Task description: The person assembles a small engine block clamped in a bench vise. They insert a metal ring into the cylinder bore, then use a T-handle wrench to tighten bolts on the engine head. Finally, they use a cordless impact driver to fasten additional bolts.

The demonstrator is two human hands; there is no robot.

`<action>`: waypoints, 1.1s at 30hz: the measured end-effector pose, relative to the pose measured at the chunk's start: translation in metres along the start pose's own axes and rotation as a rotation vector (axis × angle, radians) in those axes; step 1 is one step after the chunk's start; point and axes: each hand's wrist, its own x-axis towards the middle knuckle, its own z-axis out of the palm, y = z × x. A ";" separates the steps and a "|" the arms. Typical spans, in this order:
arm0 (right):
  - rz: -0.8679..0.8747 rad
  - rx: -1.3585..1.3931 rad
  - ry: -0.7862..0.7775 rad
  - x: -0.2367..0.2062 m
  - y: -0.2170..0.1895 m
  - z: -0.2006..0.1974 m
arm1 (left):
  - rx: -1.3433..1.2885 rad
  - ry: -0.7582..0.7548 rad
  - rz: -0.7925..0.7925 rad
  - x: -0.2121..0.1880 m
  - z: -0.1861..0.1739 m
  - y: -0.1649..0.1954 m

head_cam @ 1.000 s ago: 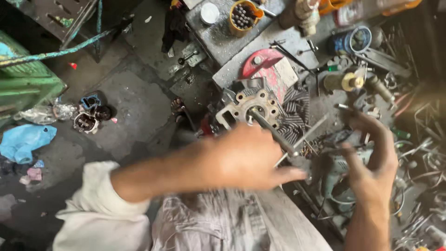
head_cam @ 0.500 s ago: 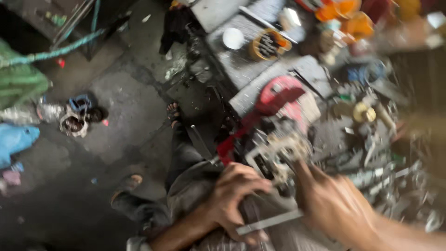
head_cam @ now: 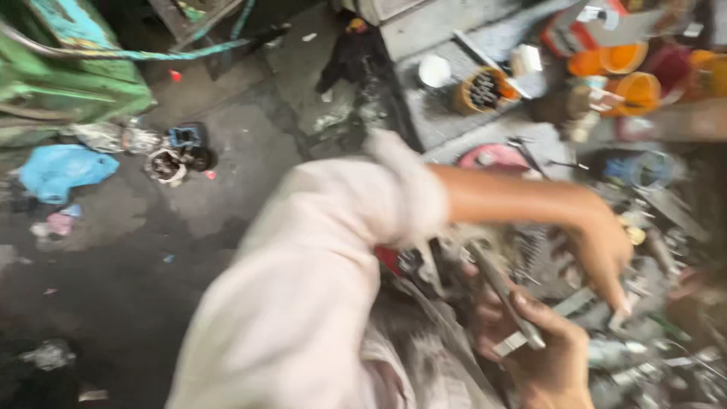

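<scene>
I am seeing my left hand [head_cam: 602, 254] reaching across my body, its pale sleeve [head_cam: 303, 288] filling the middle of the view. Its fingers are pointing down, loosely spread and gripping nothing, hovering just above the heap of metal parts [head_cam: 644, 356] on the cluttered table [head_cam: 424, 113]. Below and slightly inward of it, my right hand [head_cam: 541, 356] is clenching around a flat metal tool [head_cam: 503, 291], whose shaft is slanting up and away from that hand toward the left forearm. The blur is keeping me from telling what kind of tool it is. Beyond the left hand, a red round disc [head_cam: 492, 157] is lying on the table, and farther off an orange cup [head_cam: 636, 91] is standing beside a round tin of small parts [head_cam: 481, 91].
</scene>
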 end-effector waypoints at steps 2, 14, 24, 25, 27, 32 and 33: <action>-0.153 -0.187 0.229 -0.015 -0.002 -0.004 | 0.159 0.513 0.063 -0.059 0.001 0.024; -0.922 -2.502 0.059 -0.043 -0.030 0.095 | 0.078 0.555 -0.330 -0.230 0.160 0.130; -0.098 -2.328 0.170 0.011 -0.020 0.073 | 0.099 1.488 0.057 -0.198 0.234 0.048; -0.255 -2.279 0.112 0.009 -0.020 0.054 | 0.097 1.446 0.098 -0.196 0.225 0.042; -0.314 -2.099 0.113 0.008 -0.009 0.019 | 0.156 1.332 0.197 -0.193 0.190 0.027; -0.053 -0.919 0.382 0.001 0.007 -0.012 | 0.058 0.876 -0.027 -0.089 0.055 0.008; -0.033 -0.642 0.403 0.003 0.008 -0.009 | -0.067 0.504 -0.188 -0.060 0.036 0.009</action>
